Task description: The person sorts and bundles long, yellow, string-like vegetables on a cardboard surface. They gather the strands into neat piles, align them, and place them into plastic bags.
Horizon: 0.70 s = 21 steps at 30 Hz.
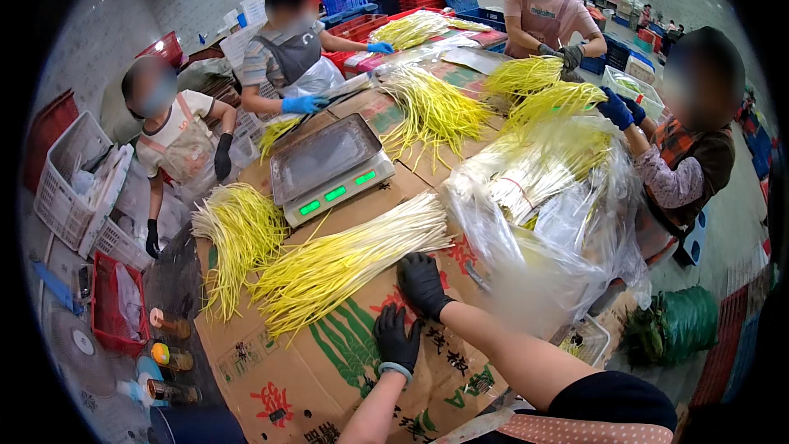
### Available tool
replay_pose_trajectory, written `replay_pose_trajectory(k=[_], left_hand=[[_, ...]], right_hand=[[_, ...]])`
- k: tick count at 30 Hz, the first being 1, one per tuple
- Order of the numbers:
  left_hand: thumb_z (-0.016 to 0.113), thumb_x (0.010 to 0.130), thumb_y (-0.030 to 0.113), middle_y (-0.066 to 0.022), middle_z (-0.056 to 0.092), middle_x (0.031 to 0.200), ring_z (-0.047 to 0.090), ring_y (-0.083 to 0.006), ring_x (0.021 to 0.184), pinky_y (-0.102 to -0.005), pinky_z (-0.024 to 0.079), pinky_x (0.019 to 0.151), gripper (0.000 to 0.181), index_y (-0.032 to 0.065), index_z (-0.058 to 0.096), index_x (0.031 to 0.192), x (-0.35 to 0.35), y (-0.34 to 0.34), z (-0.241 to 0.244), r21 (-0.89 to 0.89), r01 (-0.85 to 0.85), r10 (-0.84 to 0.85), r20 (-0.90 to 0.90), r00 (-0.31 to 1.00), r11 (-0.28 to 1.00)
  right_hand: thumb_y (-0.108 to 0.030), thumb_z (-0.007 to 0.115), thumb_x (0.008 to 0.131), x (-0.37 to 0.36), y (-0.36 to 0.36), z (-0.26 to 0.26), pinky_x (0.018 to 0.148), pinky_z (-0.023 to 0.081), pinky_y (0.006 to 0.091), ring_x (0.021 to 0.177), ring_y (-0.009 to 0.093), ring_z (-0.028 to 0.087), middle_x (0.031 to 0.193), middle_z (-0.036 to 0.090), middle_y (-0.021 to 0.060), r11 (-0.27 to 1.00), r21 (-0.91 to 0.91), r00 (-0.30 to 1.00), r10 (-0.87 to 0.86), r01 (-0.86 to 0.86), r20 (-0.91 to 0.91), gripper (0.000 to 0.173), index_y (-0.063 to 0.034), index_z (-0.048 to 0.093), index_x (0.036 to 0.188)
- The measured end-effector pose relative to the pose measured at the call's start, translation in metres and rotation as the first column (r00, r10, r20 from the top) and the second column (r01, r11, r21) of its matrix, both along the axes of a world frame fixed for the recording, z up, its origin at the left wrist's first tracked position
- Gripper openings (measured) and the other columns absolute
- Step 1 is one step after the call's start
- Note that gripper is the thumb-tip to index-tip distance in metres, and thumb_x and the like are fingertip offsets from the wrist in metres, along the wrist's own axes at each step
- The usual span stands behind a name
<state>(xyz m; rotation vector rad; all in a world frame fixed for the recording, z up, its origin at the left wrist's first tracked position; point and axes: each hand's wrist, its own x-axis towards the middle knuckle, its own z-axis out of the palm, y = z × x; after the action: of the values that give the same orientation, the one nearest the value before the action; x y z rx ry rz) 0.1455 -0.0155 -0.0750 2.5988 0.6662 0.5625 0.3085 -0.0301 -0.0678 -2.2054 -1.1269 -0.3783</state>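
Note:
Both my hands wear black gloves and lie on printed cardboard (290,357) that covers the table. My left hand (396,338) rests flat with nothing in it. Just above and to its right, my right hand (424,283) touches the cardboard close to the white ends of a pile of yellow-green garlic chives (357,253). A second bunch of chives (240,234) lies left of that pile. Behind them stands a digital scale (330,163) with an empty metal pan and lit green displays. To the right, an open clear plastic bag (555,246) surrounds white-stemmed chives (518,188), some tied with a red band.
Four people in gloves stand around the table; the one at right (622,111) holds chives. More chives (431,105) lie behind the scale. Jars (172,357) and a red crate (117,305) are at lower left. A green bundle (684,327) lies at lower right.

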Motion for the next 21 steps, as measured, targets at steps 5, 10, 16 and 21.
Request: replay_pose_trajectory(k=[5,10,16,21], left_hand=[[0.062,0.083,0.027,-0.0167,0.041,0.134,0.033,-0.0309,0.128,-0.0457,0.024,0.106,0.049,0.004,0.048,0.124,0.0007,0.0007,0.0009,0.019,0.001,-0.001,-0.022,1.0,1.0],[0.06,0.084,0.028,-0.0174,0.04,0.135,0.032,-0.0314,0.129,-0.0457,0.023,0.107,0.048,0.0038,0.049,0.124,0.0017,0.0,0.0062,0.003,-0.012,0.012,-0.087,0.996,1.0],[0.059,0.084,0.032,-0.0165,0.041,0.135,0.031,-0.0301,0.129,-0.045,0.021,0.107,0.048,0.0031,0.051,0.122,0.0005,0.0016,0.0023,-0.021,-0.009,0.008,-0.06,0.998,1.0],[0.058,0.085,0.029,-0.0183,0.039,0.135,0.031,-0.0323,0.129,-0.0457,0.021,0.108,0.046,0.0027,0.05,0.122,0.0011,0.0002,0.0067,-0.025,0.001,-0.003,-0.068,0.998,1.0]], right_hand=[[-0.012,0.055,0.075,0.0,0.0,-0.0005,0.079,0.04,0.0419,0.088,0.031,0.052,0.088,0.054,0.0152,1.0,0.005,1.0,0.021,-0.02,-0.023,0.013,-0.0035,0.056,0.085],[-0.01,0.054,0.075,-0.0002,-0.0012,0.0062,0.08,0.04,0.0426,0.088,0.032,0.053,0.088,0.055,0.0154,0.998,0.054,0.999,0.033,-0.032,-0.02,0.014,-0.0027,0.057,0.087],[-0.009,0.055,0.074,-0.001,-0.0007,0.0056,0.081,0.04,0.0429,0.09,0.032,0.052,0.09,0.055,0.0156,1.0,0.008,1.0,0.026,-0.026,-0.012,0.015,-0.003,0.057,0.087],[-0.01,0.055,0.074,0.0,-0.0014,0.0036,0.082,0.039,0.0427,0.091,0.032,0.052,0.091,0.055,0.0155,0.999,0.013,0.999,0.03,-0.029,-0.029,0.016,-0.003,0.057,0.089]])
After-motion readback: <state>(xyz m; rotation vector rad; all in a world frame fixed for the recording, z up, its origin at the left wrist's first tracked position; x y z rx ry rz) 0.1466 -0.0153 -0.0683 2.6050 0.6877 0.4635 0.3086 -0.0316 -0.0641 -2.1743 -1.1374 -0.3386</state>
